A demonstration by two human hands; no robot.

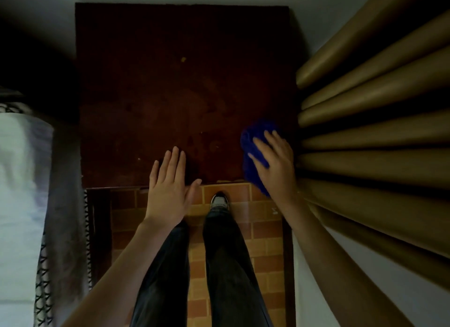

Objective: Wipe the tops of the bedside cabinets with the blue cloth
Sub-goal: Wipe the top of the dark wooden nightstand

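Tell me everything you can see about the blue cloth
The cloth is deep blue, looks soft and fuzzy, and is bunched into a crumpled wad rather than spread flat. It sits at the front right corner of the dark wooden cabinet top, near the tan curtain, with its lower end hanging past the front edge. The right hand lies over it, fingers spread, pressing it down. The left hand rests flat, apart from it.

cabinet top [170,95]: bare, open | right: curtain folds [365,122] crowd edge | left: bed [22,180] beside

cabinet top [170,95] – 1 | blue cloth [250,144] – 1 | hands – 2: left [168,192], right [277,166] | shoe [220,201] – 1
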